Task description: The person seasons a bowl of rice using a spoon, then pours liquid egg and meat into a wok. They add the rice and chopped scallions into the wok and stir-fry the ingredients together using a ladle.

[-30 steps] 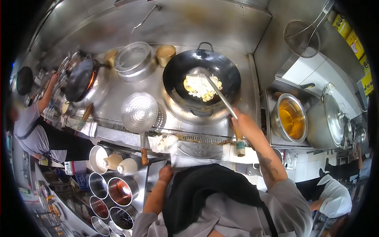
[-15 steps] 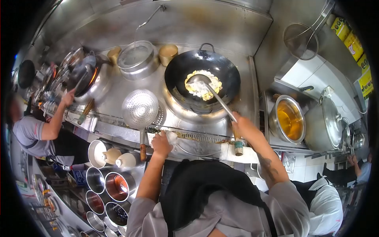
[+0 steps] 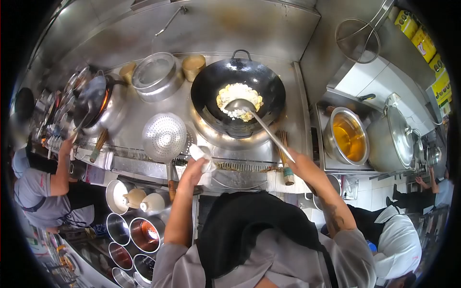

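My right hand (image 3: 301, 167) grips the ladle (image 3: 240, 106), its bowl on the egg-and-rice-looking food (image 3: 234, 96) in the wok (image 3: 247, 79) beyond; my left hand (image 3: 193, 174) pinches a white cloth (image 3: 205, 163) — dangling near the burner edge, it could scorch; pushing the ladle too hard could spill food; yellow packs (image 3: 423, 44), far right, carry print I can't read.

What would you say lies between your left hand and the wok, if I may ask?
In the head view, the white cloth held in the left hand, then steel stove top and the burner's round rim beneath the wok.
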Available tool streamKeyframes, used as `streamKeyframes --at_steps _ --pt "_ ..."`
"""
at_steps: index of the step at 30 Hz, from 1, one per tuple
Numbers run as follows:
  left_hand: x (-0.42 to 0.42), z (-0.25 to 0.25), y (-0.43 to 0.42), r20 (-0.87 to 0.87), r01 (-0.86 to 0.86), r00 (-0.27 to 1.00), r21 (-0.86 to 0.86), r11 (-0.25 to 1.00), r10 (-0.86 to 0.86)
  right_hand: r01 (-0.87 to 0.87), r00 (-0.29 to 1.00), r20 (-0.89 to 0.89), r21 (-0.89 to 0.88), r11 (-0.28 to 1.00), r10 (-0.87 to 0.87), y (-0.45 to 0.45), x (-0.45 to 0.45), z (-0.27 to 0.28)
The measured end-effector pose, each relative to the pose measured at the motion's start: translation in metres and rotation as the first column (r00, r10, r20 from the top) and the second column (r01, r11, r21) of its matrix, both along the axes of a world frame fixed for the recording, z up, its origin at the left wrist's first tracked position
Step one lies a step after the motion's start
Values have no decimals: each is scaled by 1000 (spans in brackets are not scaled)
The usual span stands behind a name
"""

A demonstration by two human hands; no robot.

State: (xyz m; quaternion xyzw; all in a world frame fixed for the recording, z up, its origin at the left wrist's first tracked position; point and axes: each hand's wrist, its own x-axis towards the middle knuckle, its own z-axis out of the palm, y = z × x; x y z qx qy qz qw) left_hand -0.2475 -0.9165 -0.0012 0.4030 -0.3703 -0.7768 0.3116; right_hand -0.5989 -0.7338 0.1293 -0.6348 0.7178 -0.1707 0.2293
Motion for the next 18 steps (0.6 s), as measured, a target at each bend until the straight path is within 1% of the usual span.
streamKeyframes --at_steps 3,4,6,7,9,10,12,15,17,18 --pt "-33 10 -13 -151 -31 987 188 982 60 33 999 -24 -14 999 -34 -6 11 10" --pt "-42 14 -17 -146 3 989 191 982 25 40 999 -35 -61 997 -42 -9 15 7" --pt "-67 25 -21 -243 54 970 255 966 10 55 996 -57 -148 988 -64 -15 21 -7" --pt "-81 29 -21 -290 82 957 288 954 6 55 994 -85 -92 994 -63 -21 22 -11" --pt "-110 26 -27 -224 42 973 399 916 53 59 989 -139 14 998 -56 -36 21 -16" --pt "-124 28 -30 -125 -16 989 446 895 80 57 992 -106 -56 997 -63 -39 17 -19" --pt "-142 25 -30 -134 -19 987 474 880 94 59 997 -35 -180 982 -66 -36 14 -20" --pt "-155 30 -31 -130 -44 983 516 856 128 234 971 -29 -99 967 -238 -38 19 -8" --pt "-156 35 -30 -126 -75 977 549 832 172 225 970 -74 -97 970 -232 -49 12 -15" --pt "-154 30 -33 -175 -35 974 506 862 142 218 969 -97 -106 970 -229 -56 9 -15"
